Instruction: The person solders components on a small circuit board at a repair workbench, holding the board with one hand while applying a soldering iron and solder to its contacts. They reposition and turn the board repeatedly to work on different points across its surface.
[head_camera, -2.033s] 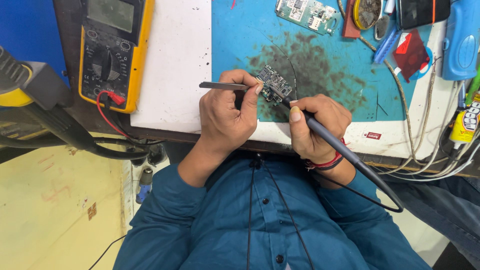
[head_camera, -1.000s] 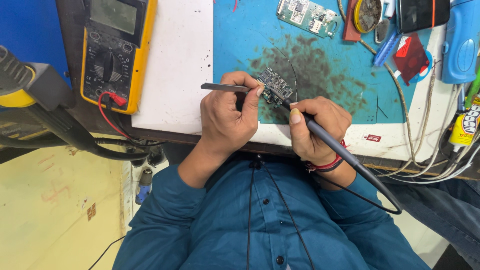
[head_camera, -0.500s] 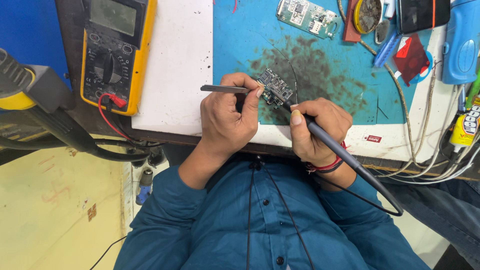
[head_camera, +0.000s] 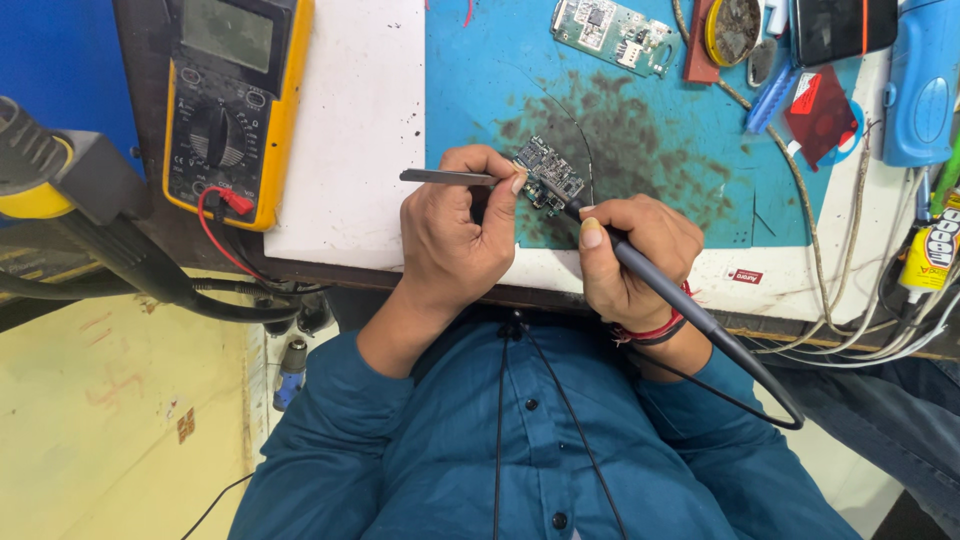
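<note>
The left hand (head_camera: 455, 235) pinches metal tweezers (head_camera: 445, 177) whose tips are hidden behind the thumb, and its fingers steady a small dark circuit board (head_camera: 550, 173) lying on the stained blue mat (head_camera: 640, 130) near the desk's front edge. The right hand (head_camera: 630, 250), at the board's 4 o'clock, grips a dark soldering iron (head_camera: 660, 290) like a pen; its tip meets the board, though the exact contact point is hard to make out. At 12 o'clock a round tin (head_camera: 735, 30) is cut off by the frame, its contents dark and unclear, beside a second green board (head_camera: 612, 35); a yellow multimeter (head_camera: 230, 110) lies at 9 o'clock.

grey multimeter screen (head_camera: 227, 35) – top left, red label (head_camera: 746, 276)
</note>
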